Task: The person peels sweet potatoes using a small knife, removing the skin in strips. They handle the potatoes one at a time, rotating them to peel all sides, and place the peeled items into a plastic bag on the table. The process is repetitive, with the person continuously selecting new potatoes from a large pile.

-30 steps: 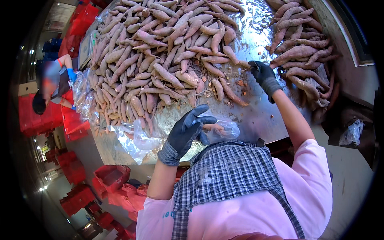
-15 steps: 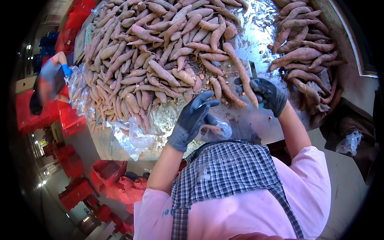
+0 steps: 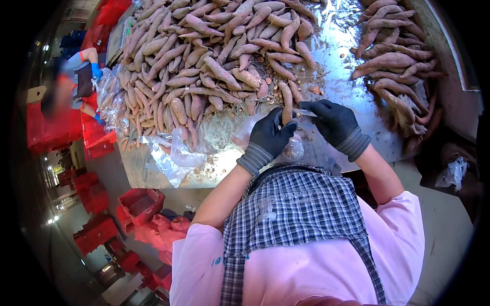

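Between my hands a slender sweet potato (image 3: pixel 286 98) stands lengthwise, its lower part gripped by my black-gloved left hand (image 3: pixel 270 133). My right hand (image 3: pixel 332 125), also gloved, is closed on a small knife, whose pale blade (image 3: pixel 307 112) points left toward the root. Its handle is hidden in my fingers. Under and beside my left hand lies a clear plastic bag (image 3: pixel 294 149). A big heap of sweet potatoes (image 3: pixel 194 61) covers the upper left of the metal table (image 3: pixel 347 86), with small cut pieces scattered at its edge.
Larger sweet potatoes (image 3: pixel 390 66) line the table's right side. Loose clear plastic (image 3: pixel 173 155) lies at the front left. A person (image 3: pixel 76 84) in blue gloves works beyond the left end, among red crates (image 3: pixel 53 130). More red crates (image 3: pixel 140 206) stand below the table's left edge.
A long root held in my right hand half a second earlier is now in my left hand. My left hand moved right and closed on it; my right hand has the blade beside it.
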{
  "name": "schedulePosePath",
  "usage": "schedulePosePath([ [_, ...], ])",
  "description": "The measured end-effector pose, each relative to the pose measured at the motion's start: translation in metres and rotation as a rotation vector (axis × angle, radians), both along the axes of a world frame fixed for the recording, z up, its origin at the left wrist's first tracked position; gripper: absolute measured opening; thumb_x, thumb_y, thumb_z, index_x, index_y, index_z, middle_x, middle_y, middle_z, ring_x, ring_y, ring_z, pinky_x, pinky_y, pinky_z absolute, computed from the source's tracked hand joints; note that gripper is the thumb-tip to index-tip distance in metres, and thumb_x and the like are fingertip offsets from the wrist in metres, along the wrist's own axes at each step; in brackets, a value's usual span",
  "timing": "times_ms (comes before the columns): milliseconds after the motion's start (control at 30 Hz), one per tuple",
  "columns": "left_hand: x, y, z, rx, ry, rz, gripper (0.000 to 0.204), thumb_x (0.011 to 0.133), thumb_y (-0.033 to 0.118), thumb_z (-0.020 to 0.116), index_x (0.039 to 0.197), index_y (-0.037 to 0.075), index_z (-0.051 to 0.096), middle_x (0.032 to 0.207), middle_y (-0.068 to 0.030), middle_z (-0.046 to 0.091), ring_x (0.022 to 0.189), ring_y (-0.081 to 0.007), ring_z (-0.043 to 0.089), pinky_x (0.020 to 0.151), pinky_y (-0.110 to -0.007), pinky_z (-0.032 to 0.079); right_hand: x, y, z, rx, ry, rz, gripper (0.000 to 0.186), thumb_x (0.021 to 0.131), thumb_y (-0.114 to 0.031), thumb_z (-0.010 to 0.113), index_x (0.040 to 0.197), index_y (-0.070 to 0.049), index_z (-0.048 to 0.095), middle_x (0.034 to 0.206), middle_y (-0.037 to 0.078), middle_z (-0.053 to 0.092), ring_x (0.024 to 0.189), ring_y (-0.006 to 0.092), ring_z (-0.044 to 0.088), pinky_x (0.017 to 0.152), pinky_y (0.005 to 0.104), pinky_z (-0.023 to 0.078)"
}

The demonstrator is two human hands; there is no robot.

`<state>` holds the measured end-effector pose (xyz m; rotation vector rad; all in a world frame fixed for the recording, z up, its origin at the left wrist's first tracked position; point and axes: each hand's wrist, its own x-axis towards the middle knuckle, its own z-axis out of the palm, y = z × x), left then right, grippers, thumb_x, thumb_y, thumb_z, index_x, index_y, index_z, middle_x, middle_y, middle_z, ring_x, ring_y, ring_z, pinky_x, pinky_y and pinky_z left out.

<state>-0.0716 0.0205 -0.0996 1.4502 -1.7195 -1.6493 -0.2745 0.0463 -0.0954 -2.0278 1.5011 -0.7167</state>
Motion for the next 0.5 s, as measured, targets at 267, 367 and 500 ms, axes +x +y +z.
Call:
schedulePosePath([
  [267,0.008,0.01,0.018,-0.295,-0.099,-0.102,0.03,0.085,0.02,0.061,0.107,0.001,0.052,0.087,-0.0098,0.062,0.073,-0.014,0.061,0.065,-0.026,0.05,-0.002,-0.007,-0.023,0.224,0.148,-0.093,0.032,0.086,-0.008,0.054,0.117,-0.015,0.056,0.094,0.012,0.063,0.081,0.0275,0.062,0.069,0.0337,0.05],
  [367,0.018,0.007,0.005,0.349,0.598,0.313,0.033,0.088,0.026,0.058,0.106,-0.001,0.051,0.086,-0.0093,0.061,0.07,-0.015,0.06,0.065,-0.029,0.051,-0.009,0.014,-0.045,0.19,-0.239,-0.182,0.032,0.083,-0.011,0.056,0.116,-0.014,0.056,0.099,0.016,0.062,0.087,0.0341,0.06,0.074,0.0388,0.049],
  [500,0.02,0.002,-0.02,0.879,0.925,0.68,0.023,0.092,0.026,0.052,0.088,0.004,0.049,0.072,-0.005,0.055,0.057,-0.0129,0.051,0.063,-0.029,0.05,0.015,0.036,-0.023,0.016,-0.158,-0.243,0.035,0.081,-0.007,0.057,0.115,-0.011,0.055,0.098,0.016,0.06,0.084,0.0356,0.06,0.071,0.0394,0.05],
])
